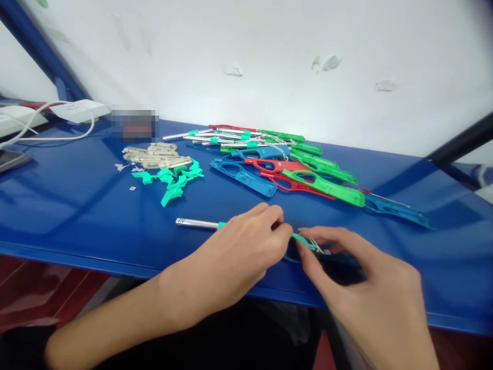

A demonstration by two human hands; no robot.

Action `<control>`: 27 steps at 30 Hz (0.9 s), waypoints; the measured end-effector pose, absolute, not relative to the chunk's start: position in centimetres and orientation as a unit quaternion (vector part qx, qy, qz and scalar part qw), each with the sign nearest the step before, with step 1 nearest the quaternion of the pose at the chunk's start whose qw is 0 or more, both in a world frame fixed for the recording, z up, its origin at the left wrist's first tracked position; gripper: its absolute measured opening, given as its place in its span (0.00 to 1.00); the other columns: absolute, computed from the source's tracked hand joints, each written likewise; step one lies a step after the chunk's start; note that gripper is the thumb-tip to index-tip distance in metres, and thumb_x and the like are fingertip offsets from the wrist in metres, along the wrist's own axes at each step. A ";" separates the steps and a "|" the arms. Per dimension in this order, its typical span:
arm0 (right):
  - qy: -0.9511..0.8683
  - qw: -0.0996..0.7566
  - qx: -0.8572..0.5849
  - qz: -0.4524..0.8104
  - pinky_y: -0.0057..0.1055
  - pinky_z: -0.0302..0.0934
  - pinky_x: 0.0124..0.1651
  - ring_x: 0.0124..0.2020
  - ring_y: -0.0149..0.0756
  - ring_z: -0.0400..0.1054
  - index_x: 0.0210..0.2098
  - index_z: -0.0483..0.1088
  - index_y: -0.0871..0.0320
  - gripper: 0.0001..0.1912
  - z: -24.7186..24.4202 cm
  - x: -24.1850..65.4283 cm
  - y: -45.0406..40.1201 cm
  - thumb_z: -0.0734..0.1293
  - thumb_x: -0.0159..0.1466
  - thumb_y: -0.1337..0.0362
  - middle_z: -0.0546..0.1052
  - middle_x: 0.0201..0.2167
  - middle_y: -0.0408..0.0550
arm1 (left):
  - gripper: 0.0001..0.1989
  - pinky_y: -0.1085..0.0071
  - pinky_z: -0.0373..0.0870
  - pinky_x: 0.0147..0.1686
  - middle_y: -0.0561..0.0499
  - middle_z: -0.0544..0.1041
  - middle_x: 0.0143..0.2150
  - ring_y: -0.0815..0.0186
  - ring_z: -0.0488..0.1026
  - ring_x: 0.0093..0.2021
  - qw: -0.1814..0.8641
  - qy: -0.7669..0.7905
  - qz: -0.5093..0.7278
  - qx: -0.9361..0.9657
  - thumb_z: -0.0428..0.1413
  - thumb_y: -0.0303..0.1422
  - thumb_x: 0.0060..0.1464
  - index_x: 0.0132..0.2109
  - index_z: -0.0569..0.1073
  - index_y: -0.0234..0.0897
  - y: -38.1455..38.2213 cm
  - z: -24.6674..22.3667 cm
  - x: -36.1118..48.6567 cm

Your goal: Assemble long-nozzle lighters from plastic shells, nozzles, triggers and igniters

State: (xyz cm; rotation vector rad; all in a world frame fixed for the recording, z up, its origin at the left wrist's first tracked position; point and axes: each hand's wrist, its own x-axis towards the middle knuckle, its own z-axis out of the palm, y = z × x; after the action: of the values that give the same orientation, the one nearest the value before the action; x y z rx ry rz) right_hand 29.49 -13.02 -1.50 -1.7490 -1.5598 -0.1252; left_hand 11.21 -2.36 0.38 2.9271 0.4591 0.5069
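A lighter piece with a silver metal tube (198, 223) lies near the table's front edge, pointing left, with a green band on the tube. My left hand (241, 246) is closed over its middle, fingers curled and pressed together. My right hand (358, 272) pinches a green trigger part (304, 240) between thumb and fingers, just right of my left hand. Thin white wires show at the right fingertips. Under both hands is a dark blue shell, mostly hidden.
On the blue table (96, 216), green triggers (171, 180) and clear pieces (154, 154) lie at the left-centre. Behind my hands are coloured shells (327, 187) and several metal tubes (208, 139). A phone (13, 160) and white cables are far left.
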 end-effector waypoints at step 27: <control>-0.609 0.384 -0.693 -0.042 0.35 0.71 0.40 0.33 0.37 0.79 0.42 0.79 0.46 0.04 -1.8 29.5 -13.0 0.72 0.68 0.58 0.85 0.36 0.39 | 0.18 0.63 0.75 0.45 0.45 0.77 0.50 0.59 0.74 0.46 0.065 0.160 0.180 0.968 0.50 0.13 0.61 0.49 0.78 0.32 -2.3 0.1 11.1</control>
State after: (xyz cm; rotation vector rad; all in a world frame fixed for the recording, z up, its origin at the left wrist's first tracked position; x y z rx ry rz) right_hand 29.51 -12.97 -1.80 -1.7660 -1.5528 -0.1068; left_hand 11.10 -2.34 0.12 2.9213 0.4830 0.5445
